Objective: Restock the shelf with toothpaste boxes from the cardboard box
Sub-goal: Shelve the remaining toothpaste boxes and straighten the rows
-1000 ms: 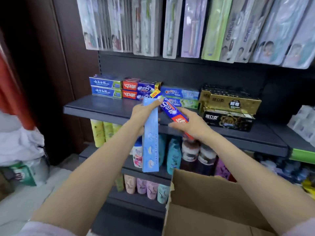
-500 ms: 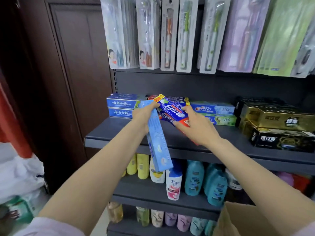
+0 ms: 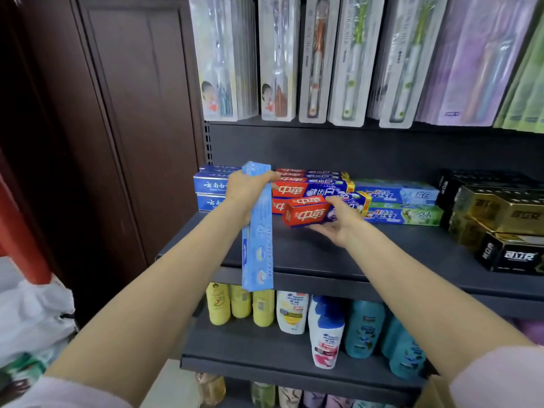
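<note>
My left hand [image 3: 246,192] grips the top of a long light-blue toothpaste box [image 3: 257,237] that hangs down upright in front of the dark shelf [image 3: 318,257]. My right hand [image 3: 338,223] holds a red-and-blue toothpaste box [image 3: 309,214] lying level just above the shelf, in front of a stack of matching red boxes [image 3: 306,184]. Only a corner of the cardboard box [image 3: 429,393] shows at the bottom right.
On the shelf lie blue boxes [image 3: 209,187] at the left, Crest boxes [image 3: 403,206] and gold-and-black boxes [image 3: 500,219] to the right. Toothbrush packs [image 3: 312,60] hang above. Shampoo bottles [image 3: 326,328] stand on the lower shelf. A brown cabinet [image 3: 123,113] is at the left.
My right hand has turned the red-and-blue box level and lowered it toward the shelf in front of the red stack. The left hand's box now hangs more upright. The view has moved closer.
</note>
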Action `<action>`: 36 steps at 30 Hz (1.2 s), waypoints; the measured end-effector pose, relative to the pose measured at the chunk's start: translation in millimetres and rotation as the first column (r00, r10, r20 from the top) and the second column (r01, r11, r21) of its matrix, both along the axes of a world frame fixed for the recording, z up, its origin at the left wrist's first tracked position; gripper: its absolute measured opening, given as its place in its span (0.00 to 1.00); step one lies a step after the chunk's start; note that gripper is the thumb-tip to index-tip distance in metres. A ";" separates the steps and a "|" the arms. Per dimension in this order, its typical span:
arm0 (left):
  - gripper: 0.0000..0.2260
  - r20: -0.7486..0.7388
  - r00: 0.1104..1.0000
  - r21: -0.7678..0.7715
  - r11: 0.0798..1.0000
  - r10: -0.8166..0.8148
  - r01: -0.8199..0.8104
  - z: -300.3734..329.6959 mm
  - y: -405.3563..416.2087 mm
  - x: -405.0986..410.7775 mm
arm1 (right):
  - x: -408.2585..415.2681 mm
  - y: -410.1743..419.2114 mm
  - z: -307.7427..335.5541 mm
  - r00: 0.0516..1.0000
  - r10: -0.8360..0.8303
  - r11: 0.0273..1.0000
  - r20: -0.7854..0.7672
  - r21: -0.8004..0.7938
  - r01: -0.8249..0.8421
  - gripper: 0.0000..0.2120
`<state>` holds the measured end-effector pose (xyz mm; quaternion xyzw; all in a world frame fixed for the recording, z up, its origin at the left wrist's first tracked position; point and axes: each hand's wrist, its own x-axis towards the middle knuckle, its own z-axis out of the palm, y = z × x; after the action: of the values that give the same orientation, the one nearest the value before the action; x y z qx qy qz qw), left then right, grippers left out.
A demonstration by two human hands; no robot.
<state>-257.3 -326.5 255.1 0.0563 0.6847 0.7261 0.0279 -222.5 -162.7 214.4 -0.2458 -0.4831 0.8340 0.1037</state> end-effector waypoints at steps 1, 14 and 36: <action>0.17 0.002 1.000 0.007 1.000 -0.001 0.001 -1.4 0.2 -2.9 | -8.1 -4.2 -5.0 0.999 -0.022 0.998 -0.024 -0.061 0.021 0.18; 0.23 0.093 0.993 0.144 0.988 -0.073 0.059 -23.4 -0.7 -27.5 | -20.1 -5.4 -10.7 0.956 0.201 0.840 0.213 0.464 -0.280 0.17; 0.12 -0.084 0.929 0.198 0.907 -0.362 0.371 -16.4 30.8 -1.0 | 59.3 45.5 36.2 0.883 0.317 0.184 0.346 0.891 -0.415 0.17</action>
<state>-258.3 -295.8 238.8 0.2029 0.5816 0.7749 0.1420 -163.2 -117.3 250.6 -0.0470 -0.9282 0.3691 0.0068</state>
